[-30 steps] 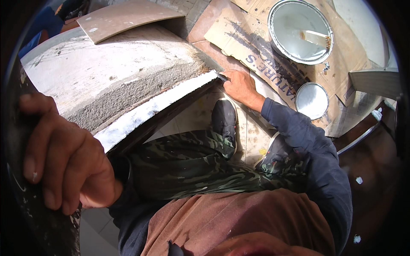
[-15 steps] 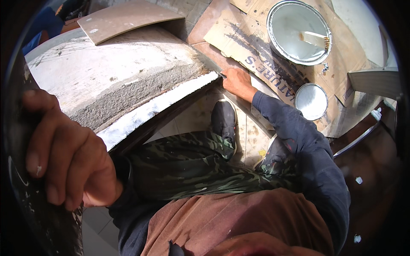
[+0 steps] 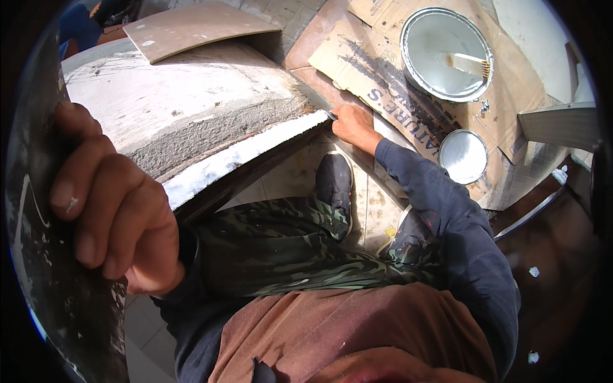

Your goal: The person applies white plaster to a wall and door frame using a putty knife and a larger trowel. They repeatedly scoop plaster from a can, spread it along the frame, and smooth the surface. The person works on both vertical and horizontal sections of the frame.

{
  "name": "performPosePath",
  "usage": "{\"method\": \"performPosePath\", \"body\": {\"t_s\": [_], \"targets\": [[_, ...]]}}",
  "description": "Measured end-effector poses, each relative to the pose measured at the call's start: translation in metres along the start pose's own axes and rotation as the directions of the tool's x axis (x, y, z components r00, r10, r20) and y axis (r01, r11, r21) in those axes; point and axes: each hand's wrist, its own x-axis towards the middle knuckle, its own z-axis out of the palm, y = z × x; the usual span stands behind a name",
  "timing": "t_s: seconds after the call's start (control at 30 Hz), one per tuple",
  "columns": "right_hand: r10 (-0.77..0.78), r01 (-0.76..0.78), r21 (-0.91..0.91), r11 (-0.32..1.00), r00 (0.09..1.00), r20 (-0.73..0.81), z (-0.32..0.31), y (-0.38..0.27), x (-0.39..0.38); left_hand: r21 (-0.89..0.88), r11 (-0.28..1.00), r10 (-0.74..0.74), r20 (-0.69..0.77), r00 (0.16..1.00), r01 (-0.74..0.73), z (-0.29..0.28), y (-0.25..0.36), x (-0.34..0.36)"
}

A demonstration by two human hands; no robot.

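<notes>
My right hand (image 3: 354, 126) is closed around a small, thin-bladed tool (image 3: 331, 115); only a sliver of it shows. Its tip touches the far end of a white-coated strip (image 3: 239, 155) along the front edge of a pale slab (image 3: 172, 96). A rough grey band (image 3: 217, 131) runs along the slab, just behind the white strip. Close to the camera at left, my left hand (image 3: 121, 198) curls its fingers over the edge of a dark, paint-flecked panel (image 3: 83, 306). My left thumb is hidden.
A tan curved board (image 3: 198, 29) lies on the slab. At right, flattened cardboard (image 3: 377, 70) carries a large metal bucket (image 3: 418, 83) with a pale-handled brush (image 3: 469, 59) inside, and a round lid-like disc (image 3: 463, 156). A grey metal bar (image 3: 559, 124) juts in. My shoes (image 3: 333, 182) stand on tiles.
The view has shifted slightly. My left hand and the dark panel appear farther right in the picture, with the hand a little higher. My right hand stays at the strip's far end.
</notes>
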Motion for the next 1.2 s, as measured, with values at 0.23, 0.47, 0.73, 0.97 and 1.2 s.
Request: {"method": "performPosePath", "body": {"t_s": [0.23, 0.47, 0.73, 0.97, 1.2], "targets": [[-0.312, 0.330, 0.132, 0.935, 0.940, -0.140, -0.002, -0.023, -0.041, 0.026, 0.999, -0.040, -0.010, 0.999, 0.040, 0.001, -0.001, 0.000], [-0.230, 0.235, 0.004, 0.972, 0.958, -0.173, -0.012, -0.023, -0.037, 0.024, 1.000, -0.009, 0.012, 1.000, 0.009, -0.002, -0.002, 0.003], [-0.307, 0.320, 0.183, 0.929, 0.947, -0.100, -0.006, -0.020, -0.045, 0.050, 0.999, 0.002, 0.063, 0.998, -0.005, -0.007, -0.005, 0.004], [-0.369, 0.388, 0.010, 0.922, 0.884, -0.288, -0.003, -0.036, -0.055, 0.050, 0.999, -0.015, 0.111, 0.994, 0.009, -0.012, -0.004, 0.005], [-0.222, 0.213, -0.072, 0.974, 0.962, -0.160, -0.006, -0.028, -0.067, 0.072, 0.997, -0.051, 0.126, 0.991, 0.042, -0.012, 0.000, 0.006]]}}
